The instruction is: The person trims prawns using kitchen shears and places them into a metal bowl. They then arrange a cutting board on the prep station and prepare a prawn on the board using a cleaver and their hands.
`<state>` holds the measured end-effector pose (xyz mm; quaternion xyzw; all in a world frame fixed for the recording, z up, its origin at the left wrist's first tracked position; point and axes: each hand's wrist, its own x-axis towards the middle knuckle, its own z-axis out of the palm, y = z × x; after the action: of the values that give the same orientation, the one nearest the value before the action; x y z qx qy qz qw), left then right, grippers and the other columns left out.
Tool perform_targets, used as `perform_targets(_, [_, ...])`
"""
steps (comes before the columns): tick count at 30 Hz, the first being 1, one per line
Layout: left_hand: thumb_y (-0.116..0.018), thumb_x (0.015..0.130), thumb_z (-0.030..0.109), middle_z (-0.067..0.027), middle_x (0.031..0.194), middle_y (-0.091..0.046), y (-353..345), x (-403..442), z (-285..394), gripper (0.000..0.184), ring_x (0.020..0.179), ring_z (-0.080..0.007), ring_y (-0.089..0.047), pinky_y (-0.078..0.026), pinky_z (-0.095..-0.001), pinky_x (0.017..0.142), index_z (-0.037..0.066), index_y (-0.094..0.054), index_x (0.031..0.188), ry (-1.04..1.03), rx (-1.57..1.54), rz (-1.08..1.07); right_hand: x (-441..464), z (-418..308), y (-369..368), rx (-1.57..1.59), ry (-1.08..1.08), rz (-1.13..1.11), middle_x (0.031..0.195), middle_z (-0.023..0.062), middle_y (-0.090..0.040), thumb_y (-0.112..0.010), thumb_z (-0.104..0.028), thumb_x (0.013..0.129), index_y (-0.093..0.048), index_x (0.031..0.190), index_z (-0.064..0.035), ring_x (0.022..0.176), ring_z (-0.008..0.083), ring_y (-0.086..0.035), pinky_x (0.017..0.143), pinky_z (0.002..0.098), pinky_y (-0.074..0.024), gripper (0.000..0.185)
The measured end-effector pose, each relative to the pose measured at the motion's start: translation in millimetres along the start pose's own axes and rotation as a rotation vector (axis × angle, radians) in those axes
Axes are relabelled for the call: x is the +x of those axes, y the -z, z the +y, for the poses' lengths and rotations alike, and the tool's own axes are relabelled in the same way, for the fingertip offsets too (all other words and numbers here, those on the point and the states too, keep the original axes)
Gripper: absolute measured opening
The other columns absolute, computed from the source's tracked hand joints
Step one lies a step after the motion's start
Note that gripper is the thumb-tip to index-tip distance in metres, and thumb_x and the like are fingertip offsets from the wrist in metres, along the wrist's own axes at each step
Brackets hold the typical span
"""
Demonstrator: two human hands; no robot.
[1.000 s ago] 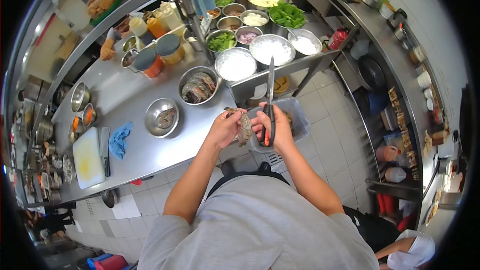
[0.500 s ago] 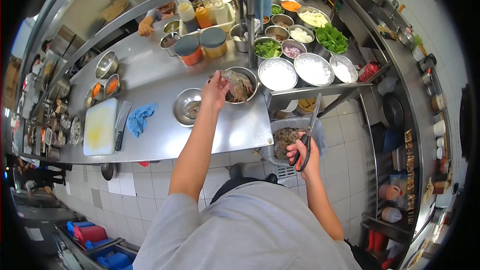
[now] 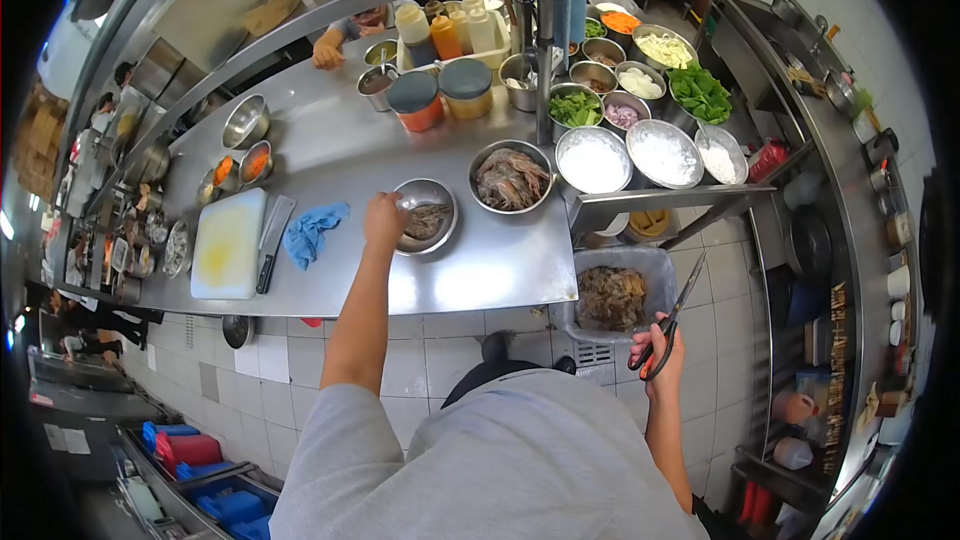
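Note:
My left hand (image 3: 384,219) is closed at the left rim of a small metal bowl (image 3: 447,235), its fingertips partly hidden by the hand itself. A few raw shrimp (image 3: 427,222) lie in that bowl. Just right of it, a larger metal bowl (image 3: 481,198) is heaped with whole raw shrimp (image 3: 512,180). My right hand (image 3: 664,355) grips black-handled scissors (image 3: 683,302) beyond the table's front right corner, blades pointing up and away. Below and left of the scissors, a translucent plastic tub (image 3: 655,275) holds a brownish pile that looks like shrimp trimmings (image 3: 612,298).
Left on the steel table (image 3: 440,285) are a cutting board (image 3: 228,245), a knife (image 3: 270,250) and a blue cloth (image 3: 314,232). Lidded tubs (image 3: 415,100) and squeeze bottles (image 3: 445,38) stand behind. Bowls of flour (image 3: 594,160) and vegetables fill the right side. Another person's hand (image 3: 328,50) rests across the table.
My left hand has moved from the larger shrimp bowl to the small bowl's left rim, and that bowl has shifted slightly right. The scissors have moved right and lower, away from the tub. The view has shifted.

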<state>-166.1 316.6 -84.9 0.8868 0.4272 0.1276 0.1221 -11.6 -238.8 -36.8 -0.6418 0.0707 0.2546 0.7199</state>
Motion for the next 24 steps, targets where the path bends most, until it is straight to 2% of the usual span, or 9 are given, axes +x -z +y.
perform_targets(3, [-0.074, 0.078, 0.018, -0.0135, 0.118, -0.067, -5, -12, 17, 0.038, 0.112, -0.0329, -0.063, -0.053, -0.0451, 0.095, 0.012, -0.072, 0.116, -0.028, 0.052, -0.054, 2, 0, 1, -0.018, -0.006, -0.011, 0.078, 0.0098, -0.068, -0.061, -0.019, 0.101, -0.048, 0.134, -0.0028, 0.058, 0.0140, -0.064, 0.048, 0.0277, -0.0523, 0.039])
perform_targets(6, [-0.076, 0.077, 0.017, -0.0154, 0.118, -0.067, -14, -16, 28, 0.047, 0.112, -0.0357, -0.063, -0.052, -0.0462, 0.095, 0.012, -0.069, 0.123, -0.110, 0.194, -0.119, 6, 0, -2, -0.037, 0.012, -0.053, 0.079, 0.0100, -0.068, -0.061, -0.017, 0.101, -0.048, 0.134, -0.0021, 0.059, 0.0140, -0.064, 0.049, 0.0276, -0.0523, 0.039])
perform_targets(12, [-0.078, 0.073, 0.022, -0.0145, 0.125, -0.063, -23, -12, 37, 0.048, 0.115, -0.0345, -0.062, -0.053, -0.0462, 0.097, 0.010, -0.067, 0.119, 0.050, 0.265, -0.237, 5, 2, -10, -0.070, 0.015, -0.097, 0.080, 0.0105, -0.069, -0.064, -0.014, 0.099, -0.049, 0.134, -0.0052, 0.060, 0.0137, -0.063, 0.050, 0.0271, -0.0517, 0.039])
perform_targets(14, [-0.078, 0.076, 0.025, -0.0157, 0.117, -0.067, -33, -9, 18, 0.040, 0.106, -0.0358, -0.066, -0.054, -0.0448, 0.091, 0.008, -0.068, 0.111, -0.014, 0.115, -0.227, 4, 3, -10, -0.082, -0.010, -0.113, 0.080, 0.0105, -0.069, -0.064, -0.013, 0.098, -0.048, 0.135, -0.0063, 0.060, 0.0140, -0.064, 0.049, 0.0270, -0.0506, 0.041])
perform_targets(18, [-0.080, 0.074, 0.025, -0.0165, 0.102, -0.072, -19, -2, 1, 0.039, 0.093, -0.0347, -0.070, -0.055, -0.0440, 0.085, 0.007, -0.069, 0.107, -0.085, -0.007, -0.235, 0, 8, -3, -0.070, -0.010, -0.130, 0.080, 0.0107, -0.069, -0.065, -0.011, 0.097, -0.049, 0.135, -0.0065, 0.061, 0.0139, -0.064, 0.048, 0.0267, -0.0496, 0.041])
perform_targets(20, [-0.080, 0.076, 0.019, -0.0112, 0.091, -0.073, -7, -1, -5, 0.033, 0.086, -0.0250, -0.070, -0.055, -0.0370, 0.080, 0.003, -0.071, 0.104, 0.076, -0.359, -0.301, 0, 12, 3, -0.113, -0.013, -0.137, 0.080, 0.0087, -0.068, -0.069, -0.008, 0.094, -0.051, 0.134, -0.0067, 0.060, 0.0130, -0.063, 0.048, 0.0263, -0.0485, 0.044])
perform_targets(21, [-0.080, 0.076, 0.019, -0.0112, 0.091, -0.073, 5, -4, 2, 0.033, 0.086, -0.0250, -0.070, -0.055, -0.0370, 0.080, 0.003, -0.071, 0.104, 0.073, -0.356, -0.305, -2, 11, 3, -0.110, -0.015, -0.133, 0.080, 0.0087, -0.068, -0.069, -0.008, 0.094, -0.051, 0.134, -0.0067, 0.060, 0.0130, -0.063, 0.048, 0.0263, -0.0485, 0.044])
perform_targets(23, [-0.079, 0.081, 0.012, -0.0055, 0.094, -0.072, 51, -14, 29, 0.032, 0.084, -0.0154, -0.067, -0.053, -0.0298, 0.077, -0.001, -0.070, 0.109, 0.187, -0.824, -0.366, -3, 5, 2, -0.190, -0.001, -0.157, 0.083, 0.0060, -0.067, -0.074, -0.006, 0.090, -0.054, 0.135, -0.0079, 0.063, 0.0099, -0.061, 0.051, 0.0237, -0.0466, 0.049])
perform_targets(24, [-0.079, 0.081, 0.012, -0.0055, 0.094, -0.072, 69, -18, 44, 0.032, 0.084, -0.0154, -0.067, -0.053, -0.0298, 0.077, -0.001, -0.070, 0.109, 0.185, -0.824, -0.367, -2, 6, 3, -0.189, 0.000, -0.156, 0.083, 0.0060, -0.067, -0.074, -0.006, 0.090, -0.054, 0.135, -0.0079, 0.063, 0.0099, -0.061, 0.051, 0.0237, -0.0466, 0.049])
